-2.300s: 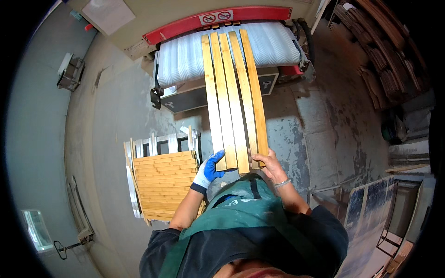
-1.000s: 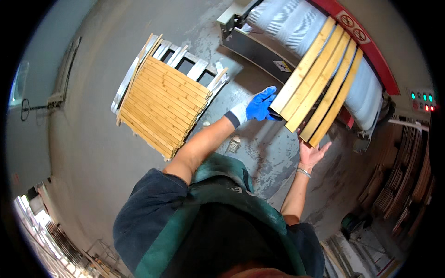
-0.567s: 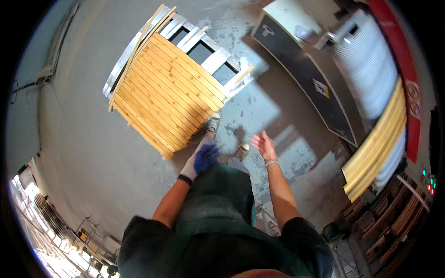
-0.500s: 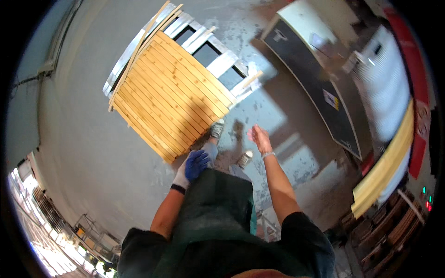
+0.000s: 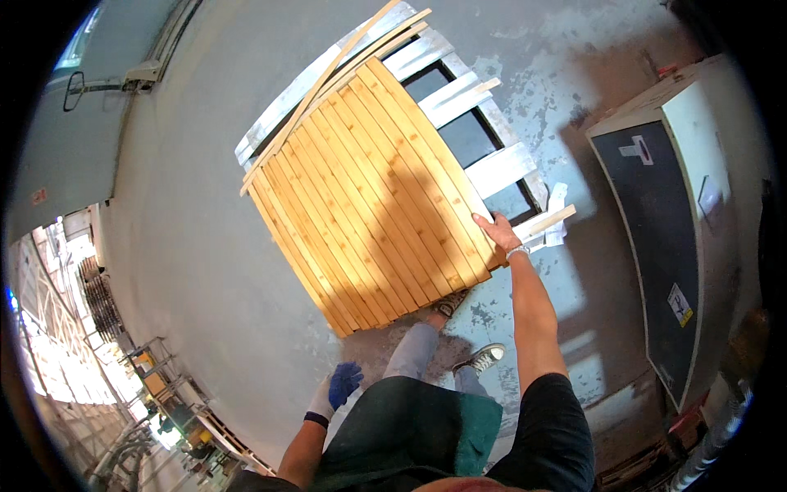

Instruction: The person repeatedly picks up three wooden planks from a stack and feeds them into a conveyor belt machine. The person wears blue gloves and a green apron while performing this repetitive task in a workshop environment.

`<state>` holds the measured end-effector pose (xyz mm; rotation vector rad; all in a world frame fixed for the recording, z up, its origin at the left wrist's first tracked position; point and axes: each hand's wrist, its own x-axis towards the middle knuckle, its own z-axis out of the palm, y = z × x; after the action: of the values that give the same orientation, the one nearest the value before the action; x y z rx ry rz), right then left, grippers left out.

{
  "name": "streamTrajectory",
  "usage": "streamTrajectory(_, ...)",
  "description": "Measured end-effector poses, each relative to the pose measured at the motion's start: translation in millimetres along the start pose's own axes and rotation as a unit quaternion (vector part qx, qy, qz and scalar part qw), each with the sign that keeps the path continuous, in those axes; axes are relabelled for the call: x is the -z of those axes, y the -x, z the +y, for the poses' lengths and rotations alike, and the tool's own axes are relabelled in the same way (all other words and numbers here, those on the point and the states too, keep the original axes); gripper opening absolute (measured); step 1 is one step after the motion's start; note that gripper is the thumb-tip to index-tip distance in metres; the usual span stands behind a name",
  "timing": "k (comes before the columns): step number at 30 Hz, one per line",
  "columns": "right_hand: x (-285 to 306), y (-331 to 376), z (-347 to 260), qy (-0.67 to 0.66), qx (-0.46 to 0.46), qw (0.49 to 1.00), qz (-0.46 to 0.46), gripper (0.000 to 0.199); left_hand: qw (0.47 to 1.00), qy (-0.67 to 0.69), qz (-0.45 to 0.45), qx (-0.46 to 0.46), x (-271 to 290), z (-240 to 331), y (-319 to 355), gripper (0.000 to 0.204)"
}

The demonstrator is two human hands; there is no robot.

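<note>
Yellowish wooden boards point(image 5: 361, 205) lie side by side in a stack on a whitish pallet point(image 5: 498, 168). At the stack's right near corner, my right hand point(image 5: 498, 233) is bare, with a bracelet at the wrist. Its thumb rests on top of the outermost board and the fingers bend over that edge, partly hidden. My left hand point(image 5: 334, 390) wears a white glove with blue fingers. It hangs off the near left of the stack, apart from the boards, its fingers loosely bent and nothing visible in them.
Thin wooden strips point(image 5: 321, 82) lie along the pallet's far left side. A short strip point(image 5: 551, 221) sticks out at its right end. To the right stands a large black-fronted box point(image 5: 656, 221). My shoes point(image 5: 484, 357) are close to the stack's near edge.
My right hand has come from open air onto the stack's right corner. My left hand has moved down, away from the boards. The view has shifted, bringing the stack nearer the middle.
</note>
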<state>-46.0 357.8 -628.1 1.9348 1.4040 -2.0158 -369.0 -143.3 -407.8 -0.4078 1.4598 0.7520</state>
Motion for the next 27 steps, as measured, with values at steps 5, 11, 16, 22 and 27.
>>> streamTrajectory(5,15.1,92.4,-42.6,-0.038,-0.014,0.999,-0.02,0.099,0.857,-0.439,-0.133,-0.235,-31.6,13.0,-14.4,0.051)
streamTrajectory(11,8.8,294.4,-45.7,-0.049,-0.016,0.999,0.011,0.064,0.961,-0.053,-0.253,-0.1,-180.1,53.8,-14.4,0.041)
streamTrajectory(16,-6.2,501.3,-2.7,-0.041,0.018,0.996,0.074,0.076,0.916,-0.205,-0.307,-0.159,-303.2,31.5,34.4,0.05)
streamTrajectory(22,-9.8,714.4,38.1,-0.007,-0.003,0.987,0.159,0.095,0.901,-0.097,-0.418,0.07,-362.9,-26.5,205.2,0.048)
streamTrajectory(27,-7.0,812.6,74.8,-0.031,0.057,0.976,0.207,0.094,0.847,-0.245,-0.471,-0.023,-384.4,-66.4,303.4,0.043)
